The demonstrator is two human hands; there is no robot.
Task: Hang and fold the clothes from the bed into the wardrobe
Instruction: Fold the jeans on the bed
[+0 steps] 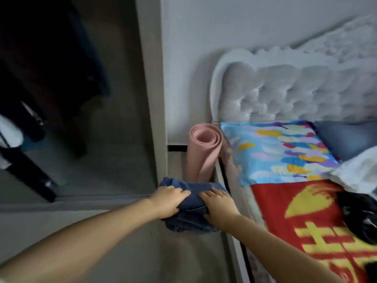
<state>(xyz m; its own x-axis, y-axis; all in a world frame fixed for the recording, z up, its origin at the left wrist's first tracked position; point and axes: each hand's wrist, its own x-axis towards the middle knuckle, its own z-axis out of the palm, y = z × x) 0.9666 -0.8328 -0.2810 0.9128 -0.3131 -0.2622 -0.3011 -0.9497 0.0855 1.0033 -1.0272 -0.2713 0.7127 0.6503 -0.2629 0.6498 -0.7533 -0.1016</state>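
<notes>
Two hands of mine hold a folded bundle of blue denim (189,209) at lower centre of the frame: my left hand (168,201) grips its left edge with curled fingers, my right hand (219,207) clasps its right side. Just behind it a rolled pink mat (202,152) stands upright against the bed (253,201). At right, the bed carries a red and yellow cover (318,225), a bright patterned pillow (279,152), a white garment (361,170) and something black (363,217). At upper left, the open wardrobe (151,99) holds dark hanging clothes (51,68).
</notes>
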